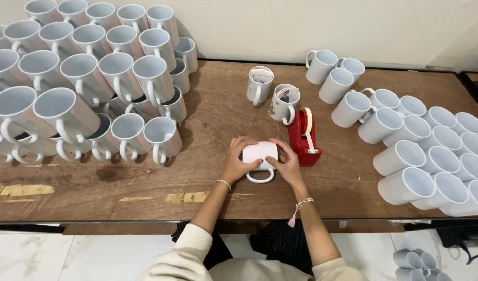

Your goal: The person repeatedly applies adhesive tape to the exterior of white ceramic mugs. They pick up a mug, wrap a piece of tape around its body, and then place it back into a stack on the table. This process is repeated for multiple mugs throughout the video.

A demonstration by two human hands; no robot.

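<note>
Both hands grip a white mug (260, 154) lying on its side mid-desk (145, 182), left hand (236, 161) and right hand (286, 162) pressing paper wrap around it; likely wrapping step; red tape dispenser (303, 136) just beside; taping seems next.

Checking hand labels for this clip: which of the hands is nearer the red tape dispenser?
Right. The right hand grips the mug just beside the red tape dispenser; the left hand is on the mug's far side.
</note>
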